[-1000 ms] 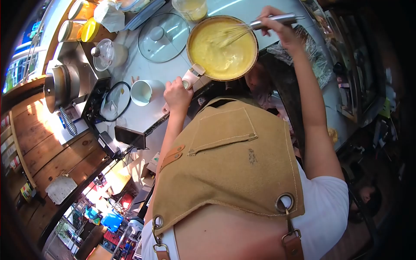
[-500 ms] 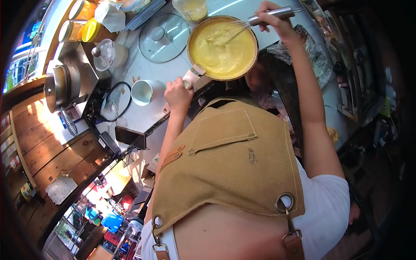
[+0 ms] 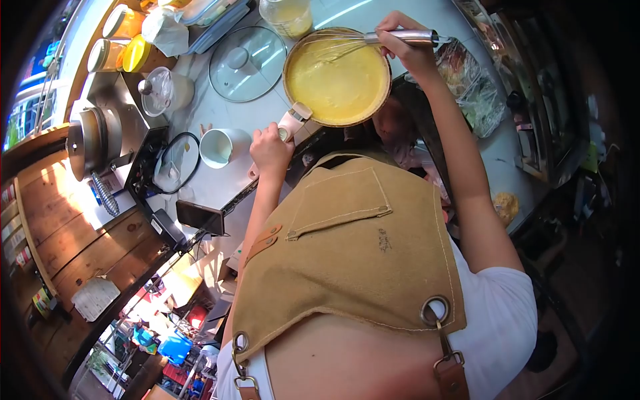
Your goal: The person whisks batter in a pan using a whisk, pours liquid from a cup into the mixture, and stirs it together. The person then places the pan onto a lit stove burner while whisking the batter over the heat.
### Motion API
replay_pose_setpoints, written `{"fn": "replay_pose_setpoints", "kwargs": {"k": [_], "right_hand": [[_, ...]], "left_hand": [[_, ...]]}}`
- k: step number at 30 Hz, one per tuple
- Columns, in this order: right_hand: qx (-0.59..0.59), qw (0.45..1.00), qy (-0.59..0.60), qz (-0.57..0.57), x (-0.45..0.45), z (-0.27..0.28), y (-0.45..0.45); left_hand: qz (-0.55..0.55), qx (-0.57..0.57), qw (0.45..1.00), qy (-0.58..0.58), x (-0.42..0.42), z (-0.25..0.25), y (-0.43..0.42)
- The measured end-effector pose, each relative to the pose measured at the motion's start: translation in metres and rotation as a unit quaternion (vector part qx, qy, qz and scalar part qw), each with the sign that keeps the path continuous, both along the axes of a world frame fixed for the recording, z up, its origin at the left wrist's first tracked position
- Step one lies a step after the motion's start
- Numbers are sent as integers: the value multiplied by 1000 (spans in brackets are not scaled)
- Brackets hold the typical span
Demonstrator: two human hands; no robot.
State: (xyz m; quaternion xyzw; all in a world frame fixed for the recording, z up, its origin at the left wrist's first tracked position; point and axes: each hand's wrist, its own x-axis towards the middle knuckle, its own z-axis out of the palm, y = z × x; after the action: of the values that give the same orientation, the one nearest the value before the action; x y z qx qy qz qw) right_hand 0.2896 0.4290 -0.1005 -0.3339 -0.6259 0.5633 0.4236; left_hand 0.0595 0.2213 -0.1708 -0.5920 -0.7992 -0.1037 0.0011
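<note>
A round pan (image 3: pixel 387 97) holds a smooth, thick yellow mixture (image 3: pixel 333 87) that looks like batter or custard. My left hand (image 3: pixel 270 151) is wrapped round the pan's pale pink handle (image 3: pixel 295 121), on the near left side. In my right hand (image 3: pixel 404 45) is a metal whisk (image 3: pixel 419 38), gripped by its handle above the pan's far right rim. The whisk leans almost level, its wires reaching left over the mixture; how deep they dip, I cannot tell. Left of the pan lies a glass lid (image 3: pixel 227 73) with a knob.
A white mug (image 3: pixel 224 147) stands near my left hand. Behind the pan is a clear tub (image 3: pixel 293 17) with yellow contents. Jars (image 3: pixel 137 53) and a lidded container (image 3: pixel 175 92) line the left. Plastic-wrapped food (image 3: pixel 481 107) lies at right; a phone-like dark screen (image 3: pixel 201 217) sits at the counter edge.
My right hand has come slightly left and down, and the whisk has tipped closer to level. The mixture's surface looks smoother. My left hand stays on the pan handle.
</note>
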Motion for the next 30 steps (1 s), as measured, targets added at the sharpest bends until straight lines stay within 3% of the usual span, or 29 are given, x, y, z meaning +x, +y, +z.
{"fn": "replay_pose_setpoints", "kwargs": {"k": [2,8,11,13,14,18,21,23,24,26,30], "right_hand": [[24,998,26,-43,5,5,-9],[124,980,-55,-143,16,15,-31],[90,974,-100,-181,24,30,-45],[-20,977,-118,-176,28,43,-55],[-18,977,-118,-175,27,45,-59],[-84,988,-23,-129,10,30,-74],[-8,988,-1,-156,6,16,-76],[143,959,-122,-214,12,17,-82],[147,956,-124,-223,12,16,-89],[262,936,-113,-204,5,10,-103],[317,903,-134,-256,-17,-15,-117]], "left_hand": [[0,2,1000,-1,0,-1,0],[2,5,1000,-3,0,-1,0],[1,9,1000,-4,0,-1,0],[0,13,1000,-3,0,-1,0],[1,14,1000,-3,0,0,0],[-5,10,1000,-5,1,0,0],[-11,7,1000,-1,0,-1,-1],[-1,-10,1000,6,1,1,1],[-11,-5,1000,5,1,0,1],[8,-35,999,1,-1,-2,1],[-1,-39,999,5,-2,-1,0]]}}
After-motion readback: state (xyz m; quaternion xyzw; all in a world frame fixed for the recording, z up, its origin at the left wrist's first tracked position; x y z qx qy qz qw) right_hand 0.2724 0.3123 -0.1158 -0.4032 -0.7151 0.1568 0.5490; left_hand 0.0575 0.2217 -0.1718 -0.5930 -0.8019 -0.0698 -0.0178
